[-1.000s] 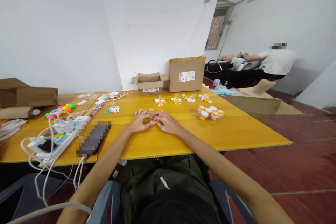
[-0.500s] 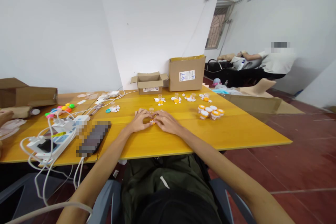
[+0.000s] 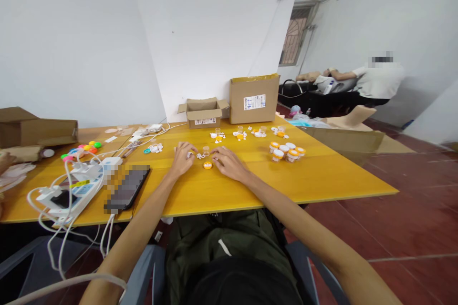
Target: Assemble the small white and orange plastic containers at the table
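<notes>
On the yellow table top (image 3: 243,194), a round orange cap with white parts in it (image 3: 207,165) lies flat between my hands, touched by neither. My left hand (image 3: 183,159) is to its left, fingers bent and apart, over a white piece (image 3: 189,155); whether a fingertip touches that piece is hard to see. My right hand (image 3: 229,164) rests to the right of the cap, its fingers spread and holding nothing. Just behind the cap are a small clear cup (image 3: 206,149) and several small white plastic parts (image 3: 200,156).
Several assembled orange-and-white capped cups (image 3: 286,151) stand to the right. Groups of loose parts (image 3: 239,135) lie farther back, before two cardboard boxes (image 3: 255,100). At left are a power strip (image 3: 89,186), cables and a phone (image 3: 129,188). A person (image 3: 379,81) sits at the far right.
My hands have come apart and let go of the orange cap, which now lies in plain view between them. My left hand has shifted left, uncovering the small white parts.
</notes>
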`<state>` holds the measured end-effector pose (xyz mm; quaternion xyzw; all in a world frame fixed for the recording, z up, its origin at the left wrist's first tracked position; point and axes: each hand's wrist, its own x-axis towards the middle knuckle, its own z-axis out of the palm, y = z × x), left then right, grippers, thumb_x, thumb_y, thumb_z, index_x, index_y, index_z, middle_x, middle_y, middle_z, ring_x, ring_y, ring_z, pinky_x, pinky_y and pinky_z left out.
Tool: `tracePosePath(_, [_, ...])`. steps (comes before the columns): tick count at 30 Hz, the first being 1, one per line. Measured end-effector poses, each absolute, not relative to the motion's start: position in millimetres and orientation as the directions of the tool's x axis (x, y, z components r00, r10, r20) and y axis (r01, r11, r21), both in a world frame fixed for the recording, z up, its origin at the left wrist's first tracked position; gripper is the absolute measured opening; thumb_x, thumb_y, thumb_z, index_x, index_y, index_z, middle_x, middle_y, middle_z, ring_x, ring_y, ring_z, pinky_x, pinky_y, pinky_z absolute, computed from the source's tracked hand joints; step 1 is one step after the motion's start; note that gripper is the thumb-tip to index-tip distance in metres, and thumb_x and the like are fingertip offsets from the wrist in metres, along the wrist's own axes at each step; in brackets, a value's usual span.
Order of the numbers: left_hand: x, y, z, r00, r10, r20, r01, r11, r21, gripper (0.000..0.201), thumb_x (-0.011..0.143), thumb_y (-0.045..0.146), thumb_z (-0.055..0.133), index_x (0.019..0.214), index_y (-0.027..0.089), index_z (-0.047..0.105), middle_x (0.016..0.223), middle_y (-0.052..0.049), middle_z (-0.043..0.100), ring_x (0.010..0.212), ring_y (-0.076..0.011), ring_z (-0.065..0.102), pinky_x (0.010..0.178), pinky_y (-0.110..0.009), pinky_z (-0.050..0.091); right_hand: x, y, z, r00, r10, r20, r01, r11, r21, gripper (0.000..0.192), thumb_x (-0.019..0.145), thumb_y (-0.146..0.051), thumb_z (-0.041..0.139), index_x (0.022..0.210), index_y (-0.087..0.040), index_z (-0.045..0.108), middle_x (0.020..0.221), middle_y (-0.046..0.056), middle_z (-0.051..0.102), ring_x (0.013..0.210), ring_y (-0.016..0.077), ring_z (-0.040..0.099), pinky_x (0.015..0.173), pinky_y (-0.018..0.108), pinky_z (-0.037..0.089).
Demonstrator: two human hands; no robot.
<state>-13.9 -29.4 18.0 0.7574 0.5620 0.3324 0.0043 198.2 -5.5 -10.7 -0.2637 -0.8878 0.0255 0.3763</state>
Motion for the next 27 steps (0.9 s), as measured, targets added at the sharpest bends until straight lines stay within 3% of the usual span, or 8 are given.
tracePosePath(5, [-20,-26,14,0.085,0.856,0.511,0.89,-0.295,0.346,0.023,0.073,0.007,0.051,0.077,0.025,0.065,0.096,-0.006,0.062,0.106,-0.0289,0.048,0.088,-0.045,0.039,198,-6,-10,-0.575,0.49,0.655,0.455,0.857,-0.241,0.019,0.094,-0.016,0.049,0.088,-0.021,0.067,0.106,0.009,0.065,0.101,0.0222,0.059,0.091,0.041,0.05])
tracePosePath(18, [-26,-29,11,0.238,0.852,0.467,0.915,-0.358,0.187,0.017,0.077,0.013,0.053,0.077,0.024,0.067,0.117,-0.007,0.059,0.118,-0.0323,0.043,0.096,-0.05,0.037,199,-6,-9,-0.591,0.487,0.643,0.459,0.859,-0.229,0.02,0.094,-0.016,0.049,0.089,-0.021,0.067,0.107,0.009,0.065,0.101,0.0218,0.059,0.091,0.041,0.05])
tracePosePath(27, [-28,-28,10,0.278,0.838,0.47,0.915,-0.38,0.138,0.018,0.078,0.015,0.054,0.072,0.025,0.068,0.117,-0.006,0.06,0.122,-0.0328,0.042,0.099,-0.051,0.036,200,-5,-11,-0.61,0.476,0.633,0.446,0.867,-0.222,0.021,0.095,-0.018,0.048,0.09,-0.022,0.068,0.109,0.008,0.064,0.103,0.0217,0.057,0.093,0.041,0.049])
